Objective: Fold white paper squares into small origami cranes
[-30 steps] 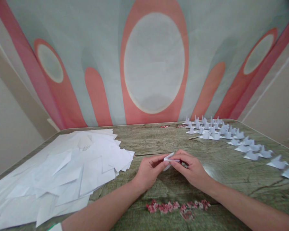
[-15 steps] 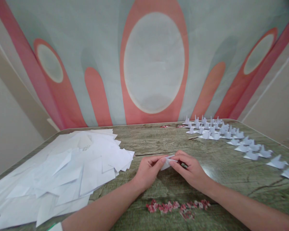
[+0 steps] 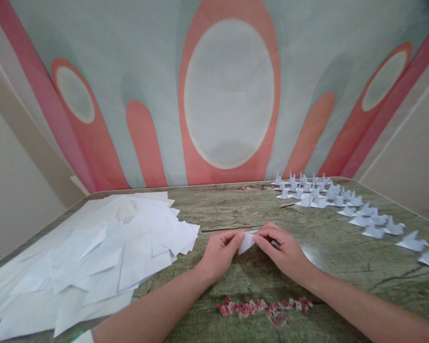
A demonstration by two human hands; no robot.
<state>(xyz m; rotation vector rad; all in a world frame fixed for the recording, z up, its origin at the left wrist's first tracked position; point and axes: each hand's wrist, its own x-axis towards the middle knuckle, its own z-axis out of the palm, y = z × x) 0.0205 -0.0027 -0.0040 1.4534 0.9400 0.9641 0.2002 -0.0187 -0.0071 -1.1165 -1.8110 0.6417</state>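
Note:
A small piece of folded white paper point(image 3: 247, 242) is held between my two hands, above the middle of the table. My left hand point(image 3: 219, 250) pinches its left side between thumb and fingers. At the right corner, my right hand point(image 3: 279, 247) grips the paper with thumb and forefinger. The folded piece has a pointed lower end and a crease line on its face. My other right-hand fingers curl behind and partly hide that edge.
Loose white paper sheets point(image 3: 103, 257) lie in a wide heap on the left. Several folded paper birds point(image 3: 373, 231) stand in rows along the right. The wood-patterned table point(image 3: 214, 205) has printed pink flowers point(image 3: 250, 307) near me. A patterned backdrop point(image 3: 229, 95) rises behind it.
The folded paper has turned flatter toward me, showing more of its face. My right thumb has shifted slightly to the right corner. Both hands stay in nearly the same place.

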